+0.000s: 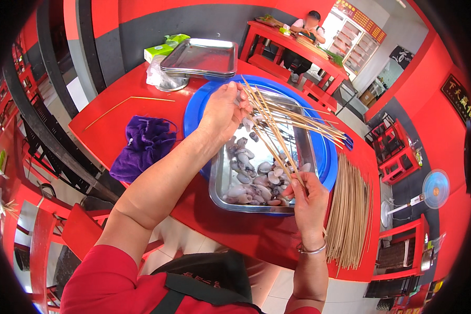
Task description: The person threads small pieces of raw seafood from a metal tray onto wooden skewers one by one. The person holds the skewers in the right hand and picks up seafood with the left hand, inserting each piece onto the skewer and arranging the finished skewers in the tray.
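Observation:
My right hand [307, 192] grips the lower ends of several thin bamboo skewers [274, 133] over the near right part of a steel tray [219, 196]. Near their upper ends my left hand [229, 110] is closed around the skewers, with small pale squid pieces [248, 125] just below its fingers. Small raw squid [243, 159] lie in the tray, mostly along its near and left parts. The tray rests over a round blue plastic basin [331, 168]. More skewers [318, 125] lie across the tray's far right corner.
A large pile of skewers [349, 216] lies at the right of the red table [235, 231]. At left are a purple cloth [145, 145] and a bent skewer [129, 98]. Stacked steel trays [202, 57] stand behind, beside a plastic bag [163, 76]. A person [310, 29] sits at a far table.

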Demonstrator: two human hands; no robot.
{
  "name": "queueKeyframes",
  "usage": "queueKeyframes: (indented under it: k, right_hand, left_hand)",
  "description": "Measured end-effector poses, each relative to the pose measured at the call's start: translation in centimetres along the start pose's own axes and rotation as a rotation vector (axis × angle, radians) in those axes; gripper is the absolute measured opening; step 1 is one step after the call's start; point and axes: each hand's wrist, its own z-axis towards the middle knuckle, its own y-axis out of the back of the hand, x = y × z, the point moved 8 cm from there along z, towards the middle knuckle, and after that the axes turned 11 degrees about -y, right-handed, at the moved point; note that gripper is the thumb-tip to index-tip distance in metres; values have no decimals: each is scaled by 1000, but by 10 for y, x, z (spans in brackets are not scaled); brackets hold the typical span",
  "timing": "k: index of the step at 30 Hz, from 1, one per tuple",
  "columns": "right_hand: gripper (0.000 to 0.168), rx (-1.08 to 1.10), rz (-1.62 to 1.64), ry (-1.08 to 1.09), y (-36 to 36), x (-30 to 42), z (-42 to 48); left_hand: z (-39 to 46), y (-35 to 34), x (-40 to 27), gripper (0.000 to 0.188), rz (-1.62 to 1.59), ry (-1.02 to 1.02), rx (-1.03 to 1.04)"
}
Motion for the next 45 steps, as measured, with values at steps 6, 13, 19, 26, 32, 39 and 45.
queueKeyframes:
  k: [6, 13, 19, 26, 32, 39, 45]
  right_hand:
    - [7, -7, -55, -7, -9, 7, -7]
    - [7, -47, -104, 60, -9, 14, -10]
    - [7, -41, -110, 37, -9, 13, -9]
    - [6, -37, -46, 26, -7, 7, -5]
    - [7, -59, -96, 67, -11, 13, -10]
    - [7, -78, -96, 52, -11, 13, -10]
    - [7, -76, -46, 32, -8, 13, -7]
  left_hand:
    - [1, -5, 4, 14, -115, -22, 128]
    - [-4, -9, 8, 15, -116, 6, 171]
    - [-6, -16, 10, 19, -147, 18, 256]
    - [-5, -15, 12, 20, -104, 39, 241]
    - [-15, -24, 13, 17, -84, 32, 245]
    - [-24, -35, 22, 16, -56, 66, 280]
    - [-21, -33, 26, 26, -78, 104, 318]
